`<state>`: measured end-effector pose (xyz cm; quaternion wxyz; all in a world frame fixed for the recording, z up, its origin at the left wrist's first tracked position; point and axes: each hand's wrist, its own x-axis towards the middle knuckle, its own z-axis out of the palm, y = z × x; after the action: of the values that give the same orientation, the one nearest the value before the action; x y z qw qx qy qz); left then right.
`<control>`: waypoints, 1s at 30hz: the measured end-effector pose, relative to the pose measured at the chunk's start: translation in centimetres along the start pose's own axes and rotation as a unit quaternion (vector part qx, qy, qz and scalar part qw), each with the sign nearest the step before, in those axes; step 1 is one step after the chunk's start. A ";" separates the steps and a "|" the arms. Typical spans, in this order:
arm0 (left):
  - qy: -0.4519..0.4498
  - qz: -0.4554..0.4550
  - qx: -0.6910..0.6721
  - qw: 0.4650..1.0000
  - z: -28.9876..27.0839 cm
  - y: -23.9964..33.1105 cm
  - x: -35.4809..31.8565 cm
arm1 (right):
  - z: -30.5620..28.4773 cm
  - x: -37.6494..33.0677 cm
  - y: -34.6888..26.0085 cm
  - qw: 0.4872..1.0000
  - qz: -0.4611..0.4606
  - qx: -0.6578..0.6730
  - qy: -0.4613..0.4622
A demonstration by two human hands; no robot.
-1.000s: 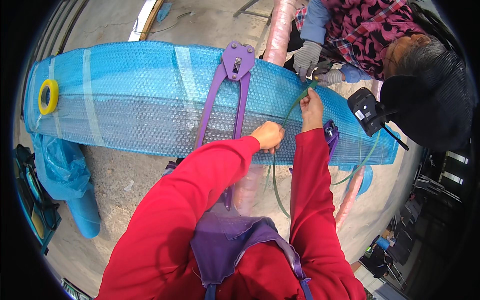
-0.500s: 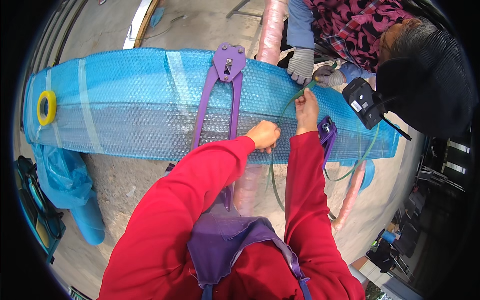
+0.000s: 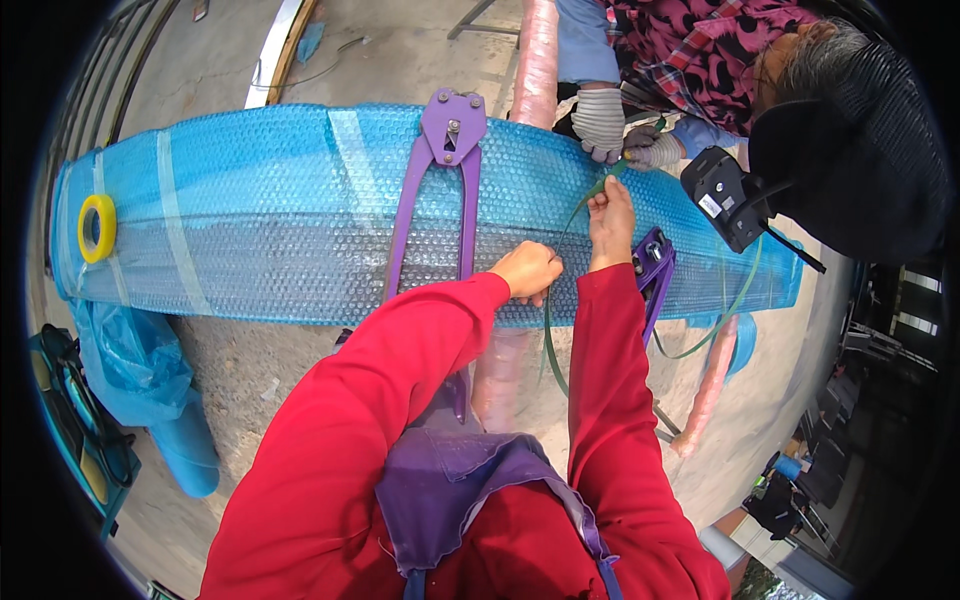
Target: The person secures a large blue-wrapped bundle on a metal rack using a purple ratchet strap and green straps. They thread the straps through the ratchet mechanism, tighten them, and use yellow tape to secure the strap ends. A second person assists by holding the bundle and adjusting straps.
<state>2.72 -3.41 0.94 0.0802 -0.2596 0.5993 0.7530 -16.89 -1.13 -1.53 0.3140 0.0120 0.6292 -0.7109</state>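
A long bundle in blue bubble wrap (image 3: 270,215) lies across in front of me. Over its right half runs a thin green strap (image 3: 586,198). My left hand (image 3: 528,270) is closed on the strap near the bundle's front edge, and a loose length hangs below. Farther up, my right hand (image 3: 611,228) pinches the same strap between thumb and fingers. Just beyond it are a co-worker's gloved hands (image 3: 600,125), at the strap's far end. To the left of my hands lies a long-handled purple strapping tool (image 3: 453,130). A second purple tool (image 3: 655,262) rests beside my right wrist.
A yellow tape roll (image 3: 96,228) sits on the bundle's left end. Pink-wrapped supports (image 3: 535,65) pass beneath the bundle. Blue plastic film (image 3: 135,355) hangs at the left. The co-worker's black cap (image 3: 850,180) and a black device (image 3: 722,198) occupy the upper right.
My hands keep their hold on the strap with hardly any movement. The co-worker's gloved hands shift very slightly, and the whole view drifts a little.
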 end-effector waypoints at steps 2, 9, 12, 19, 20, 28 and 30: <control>-0.002 -0.002 -0.002 1.000 0.1 0.0 0.0 | -0.1 0.1 0.1 1.000 -0.002 0.004 -0.005; -0.010 -0.003 0.004 1.000 -0.1 0.1 -0.1 | 0.4 -0.1 -0.1 1.000 -0.004 -0.021 -0.005; -0.004 -0.002 0.005 1.000 -0.1 0.3 -0.2 | 0.3 0.1 0.0 1.000 -0.002 -0.027 -0.010; -0.006 0.000 0.015 1.000 -0.1 0.3 -0.2 | 0.6 0.1 0.0 0.999 -0.012 -0.041 -0.003; -0.006 -0.001 0.017 1.000 -0.1 0.3 -0.2 | 0.9 0.0 0.0 0.999 -0.012 -0.045 0.004; -0.015 0.004 0.027 1.000 0.0 -0.3 0.2 | 1.0 0.1 0.2 0.997 -0.018 -0.077 0.010; -0.018 0.008 0.027 0.999 0.0 -0.3 0.2 | 1.0 0.2 0.2 0.996 -0.017 -0.082 0.018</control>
<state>2.67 -3.35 0.53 0.0922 -0.2393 0.6200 0.7415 -16.54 -2.08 -1.62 0.2903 -0.0122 0.6913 -0.6616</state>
